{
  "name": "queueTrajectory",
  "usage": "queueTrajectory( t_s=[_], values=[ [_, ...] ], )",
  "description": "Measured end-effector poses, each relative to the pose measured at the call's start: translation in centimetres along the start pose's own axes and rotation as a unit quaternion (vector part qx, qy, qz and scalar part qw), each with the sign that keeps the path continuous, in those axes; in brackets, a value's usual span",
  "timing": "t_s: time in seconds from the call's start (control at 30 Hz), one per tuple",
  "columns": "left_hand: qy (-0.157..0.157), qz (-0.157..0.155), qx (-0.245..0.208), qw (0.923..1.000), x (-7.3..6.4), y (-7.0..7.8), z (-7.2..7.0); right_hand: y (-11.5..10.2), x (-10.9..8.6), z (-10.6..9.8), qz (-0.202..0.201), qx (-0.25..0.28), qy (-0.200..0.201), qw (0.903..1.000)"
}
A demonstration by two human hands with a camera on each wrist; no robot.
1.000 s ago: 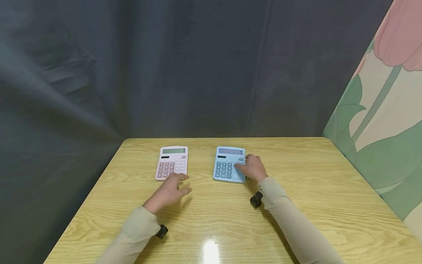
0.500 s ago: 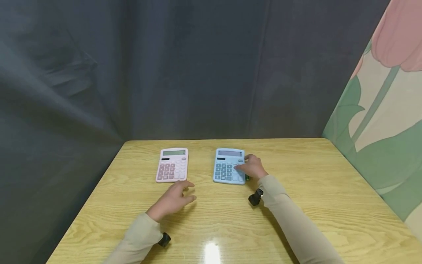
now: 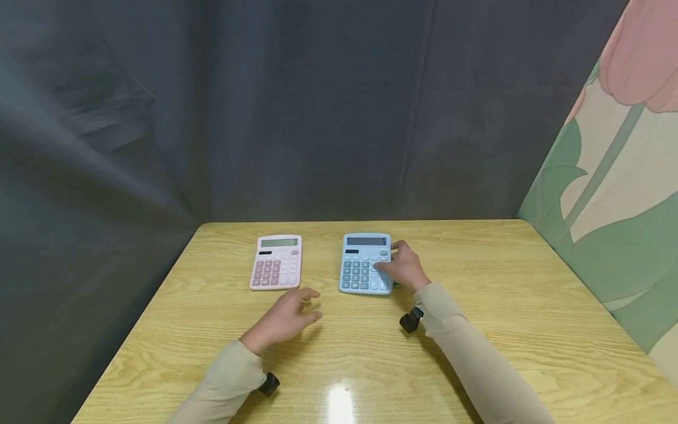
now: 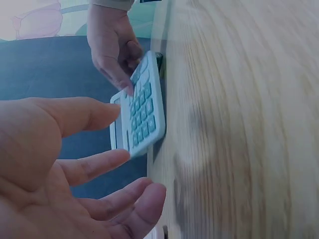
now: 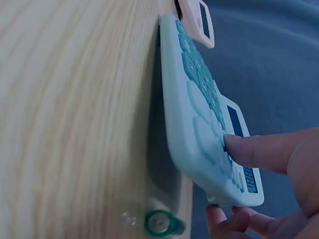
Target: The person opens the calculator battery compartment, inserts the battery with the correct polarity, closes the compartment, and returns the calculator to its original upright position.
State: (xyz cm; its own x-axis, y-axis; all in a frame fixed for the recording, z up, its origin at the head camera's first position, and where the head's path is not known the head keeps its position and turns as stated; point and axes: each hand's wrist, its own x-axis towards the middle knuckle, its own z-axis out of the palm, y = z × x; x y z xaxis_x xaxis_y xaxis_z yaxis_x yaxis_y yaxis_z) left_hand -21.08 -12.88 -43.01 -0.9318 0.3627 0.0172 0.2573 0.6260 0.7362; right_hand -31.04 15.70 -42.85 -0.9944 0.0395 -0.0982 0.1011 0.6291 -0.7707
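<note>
Since a second ago, the blue calculator (image 3: 356, 272) has shifted slightly toward the table's left and far edges, and its right side now stands raised off the table (image 3: 503, 271). Over the same second the left hand (image 3: 283, 318) has drawn away from the near side of the pink calculator (image 3: 275, 262), moving rightward and a little toward the table's near edge. Unchanged in place, the pink calculator lies left of the middle, close to the far edge, a 0 on its display.

Pinching the blue calculator by its right edge is the right hand (image 3: 405, 268): the thumb (image 5: 264, 152) rests on the key face and the other fingers curl in at the edge from below. That calculator is near the middle of the far edge, tilted, with shadow beneath; whether its left side touches the table I cannot tell. The left hand holds nothing, thumb and fingers spread, over the table just in front of the pink calculator's near right corner.

Just beside the blue calculator's raised near right corner, a small green-rimmed round piece (image 5: 159, 222) with a metallic-looking centre sits on the table, partly in the calculator's shadow. A dark curtain (image 3: 318, 118) hangs behind the far edge and along the left edge; a tulip-patterned panel (image 3: 625, 194) borders the right edge.
</note>
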Motion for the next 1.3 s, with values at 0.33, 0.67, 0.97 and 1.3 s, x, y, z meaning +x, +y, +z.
queueTrajectory(
  t_s=[0.33, 0.67, 0.97, 1.3],
  values=[
    [-0.004, -0.007, -0.057, 0.9984, 1.3, 1.1, 1.8, -1.8, -2.4, 1.2, -0.067, 0.001, 0.022, 0.9975],
    [0.001, -0.023, -0.028, 0.9993, 2.4, 0.9, 3.7, -2.0, -3.5, 2.4, -0.081, -0.137, 0.004, 0.9873],
    [0.011, 0.009, -0.053, 0.9985, 2.6, 1.0, 4.2, -2.0, -3.8, 2.7, -0.023, -0.172, -0.026, 0.9845],
    [-0.002, -0.01, -0.062, 0.998, 2.8, 1.8, 4.2, -2.7, -4.2, 2.1, -0.03, -0.142, -0.006, 0.9894]
  ],
)
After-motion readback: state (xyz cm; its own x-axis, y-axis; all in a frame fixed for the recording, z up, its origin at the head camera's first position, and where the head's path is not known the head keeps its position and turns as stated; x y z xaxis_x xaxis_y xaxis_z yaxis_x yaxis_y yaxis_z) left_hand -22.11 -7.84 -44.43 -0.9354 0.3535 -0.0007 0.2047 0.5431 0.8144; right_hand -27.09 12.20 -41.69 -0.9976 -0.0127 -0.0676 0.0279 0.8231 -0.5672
